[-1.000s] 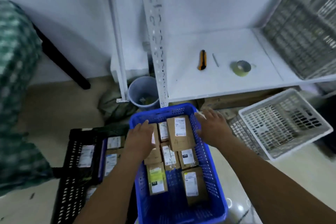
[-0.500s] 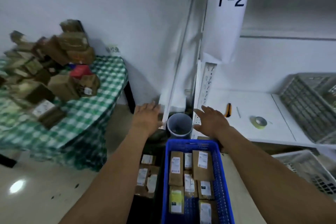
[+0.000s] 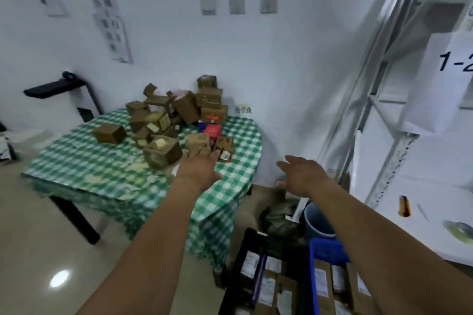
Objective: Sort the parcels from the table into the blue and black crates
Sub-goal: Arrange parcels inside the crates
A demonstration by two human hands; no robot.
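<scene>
A heap of brown cardboard parcels (image 3: 176,112) lies on the table with the green checked cloth (image 3: 76,158), with a red box (image 3: 213,131) among them. My left hand (image 3: 198,169) is stretched out over the table's near right part, fingers straight, just short of a small brown parcel (image 3: 197,142). My right hand (image 3: 302,174) hovers in the air right of the table, fingers relaxed, holding nothing. At the bottom right the black crate (image 3: 245,258) and the blue crate (image 3: 322,250) stand on the floor, both holding labelled parcels.
A blue-grey bucket (image 3: 318,221) and a dark bundle (image 3: 279,217) sit on the floor behind the crates. White metal shelving (image 3: 378,94) rises at the right, with an orange utility knife (image 3: 404,206) and a tape roll (image 3: 460,229) on its shelf. Tiled floor spreads at the lower left.
My view has swung left and up from the crates to the table. Both hands have lifted away from the blue crate, and the left one now reaches over the table toward the parcels.
</scene>
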